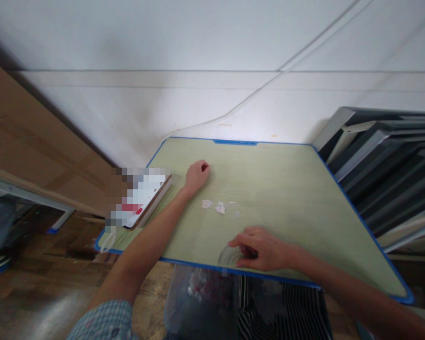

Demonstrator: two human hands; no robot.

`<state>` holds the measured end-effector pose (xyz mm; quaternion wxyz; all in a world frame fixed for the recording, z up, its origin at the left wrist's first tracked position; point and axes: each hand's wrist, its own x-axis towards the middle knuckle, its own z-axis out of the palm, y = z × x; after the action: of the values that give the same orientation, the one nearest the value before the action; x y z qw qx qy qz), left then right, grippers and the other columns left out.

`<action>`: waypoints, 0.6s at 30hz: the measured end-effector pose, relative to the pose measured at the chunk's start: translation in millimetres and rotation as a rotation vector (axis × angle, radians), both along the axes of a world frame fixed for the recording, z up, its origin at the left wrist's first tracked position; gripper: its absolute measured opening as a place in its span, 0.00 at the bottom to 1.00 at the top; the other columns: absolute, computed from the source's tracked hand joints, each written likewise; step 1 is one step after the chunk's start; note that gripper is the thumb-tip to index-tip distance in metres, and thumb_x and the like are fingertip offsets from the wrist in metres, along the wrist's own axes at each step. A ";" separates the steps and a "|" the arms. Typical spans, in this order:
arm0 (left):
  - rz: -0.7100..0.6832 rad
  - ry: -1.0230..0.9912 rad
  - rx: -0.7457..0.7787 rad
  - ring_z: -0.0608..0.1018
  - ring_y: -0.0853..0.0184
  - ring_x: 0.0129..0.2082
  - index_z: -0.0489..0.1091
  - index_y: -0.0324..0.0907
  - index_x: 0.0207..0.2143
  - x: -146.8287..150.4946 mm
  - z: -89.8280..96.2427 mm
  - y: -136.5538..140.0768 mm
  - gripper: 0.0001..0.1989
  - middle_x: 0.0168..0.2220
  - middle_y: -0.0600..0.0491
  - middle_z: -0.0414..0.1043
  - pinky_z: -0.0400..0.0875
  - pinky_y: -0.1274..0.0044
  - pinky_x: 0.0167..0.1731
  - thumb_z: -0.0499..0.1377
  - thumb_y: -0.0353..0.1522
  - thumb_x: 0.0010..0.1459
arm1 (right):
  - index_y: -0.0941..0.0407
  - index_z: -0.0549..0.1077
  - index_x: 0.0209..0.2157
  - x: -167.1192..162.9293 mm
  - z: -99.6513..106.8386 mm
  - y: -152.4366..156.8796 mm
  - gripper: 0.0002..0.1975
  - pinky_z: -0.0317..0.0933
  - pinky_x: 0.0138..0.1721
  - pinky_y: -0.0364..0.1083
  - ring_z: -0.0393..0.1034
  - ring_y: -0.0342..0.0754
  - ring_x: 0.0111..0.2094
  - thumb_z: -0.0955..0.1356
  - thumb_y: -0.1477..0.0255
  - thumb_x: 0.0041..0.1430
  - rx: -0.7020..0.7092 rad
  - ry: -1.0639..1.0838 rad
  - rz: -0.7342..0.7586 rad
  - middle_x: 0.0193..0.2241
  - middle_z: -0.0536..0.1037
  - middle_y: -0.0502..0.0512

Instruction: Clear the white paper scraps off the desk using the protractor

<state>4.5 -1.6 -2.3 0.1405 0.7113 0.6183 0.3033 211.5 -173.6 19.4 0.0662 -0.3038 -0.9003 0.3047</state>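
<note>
My right hand [262, 248] is near the front edge of the table, its thumb and fingers closed on a clear plastic protractor [228, 256] with fine markings. The protractor lies low over the tabletop, partly covered by the fingers. Farther back and to the left, my left hand [197, 174] rests on the table, curled into a loose fist with nothing visible in it. Small white paper pieces [220, 208] lie between the two hands, with another little cluster of white pieces [207, 204] beside them. A faint clear scrap [237, 214] is just to their right.
The pale green table [286, 184] has a blue rim and stands against a white wall. On its left lies a white box-like item [152, 189], partly blurred out. A large cardboard panel [38, 137] leans at left; dark folded frames [386, 151] stack at right.
</note>
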 end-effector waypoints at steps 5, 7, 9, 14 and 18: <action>0.001 0.004 0.004 0.69 0.69 0.28 0.67 0.39 0.25 0.6 0.7 -0.6 0.08 0.27 0.52 0.71 0.61 0.77 0.32 0.49 0.30 0.49 | 0.58 0.70 0.44 1.0 -0.8 -0.9 0.18 0.54 0.31 0.43 0.64 0.44 0.25 0.66 0.65 0.53 -0.015 0.002 -0.003 0.23 0.74 0.52; 0.006 0.007 0.004 0.69 0.69 0.28 0.68 0.39 0.26 1.0 1.3 -1.2 0.08 0.27 0.51 0.71 0.61 0.77 0.32 0.49 0.30 0.49 | 0.58 0.70 0.45 1.9 -2.9 -0.9 0.18 0.55 0.30 0.43 0.64 0.43 0.25 0.66 0.65 0.54 -0.026 0.019 0.010 0.23 0.74 0.52; 0.008 0.006 0.002 0.69 0.69 0.28 0.68 0.39 0.26 1.2 1.7 -1.7 0.08 0.27 0.51 0.71 0.61 0.77 0.32 0.49 0.30 0.49 | 0.59 0.70 0.45 2.7 -5.5 -0.7 0.18 0.55 0.29 0.42 0.63 0.42 0.24 0.65 0.65 0.54 -0.036 0.044 0.027 0.23 0.74 0.52; 0.009 -0.002 -0.002 0.69 0.69 0.28 0.68 0.39 0.26 0.8 0.8 -1.0 0.08 0.27 0.52 0.71 0.61 0.78 0.32 0.50 0.30 0.49 | 0.58 0.70 0.44 4.6 -8.3 -0.2 0.17 0.56 0.29 0.41 0.63 0.41 0.23 0.65 0.64 0.56 -0.055 0.101 0.057 0.22 0.73 0.51; 0.009 0.008 0.001 0.69 0.70 0.29 0.68 0.39 0.26 0.9 0.9 -0.5 0.08 0.28 0.52 0.72 0.61 0.78 0.32 0.50 0.30 0.49 | 0.58 0.71 0.43 6.1 -8.0 -1.0 0.17 0.57 0.30 0.41 0.63 0.41 0.24 0.65 0.63 0.55 -0.073 0.163 0.092 0.22 0.72 0.50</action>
<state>5.4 -2.1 -1.5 0.1365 0.7098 0.6219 0.3015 217.6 -174.6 11.4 0.1140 -0.2385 -0.8932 0.3637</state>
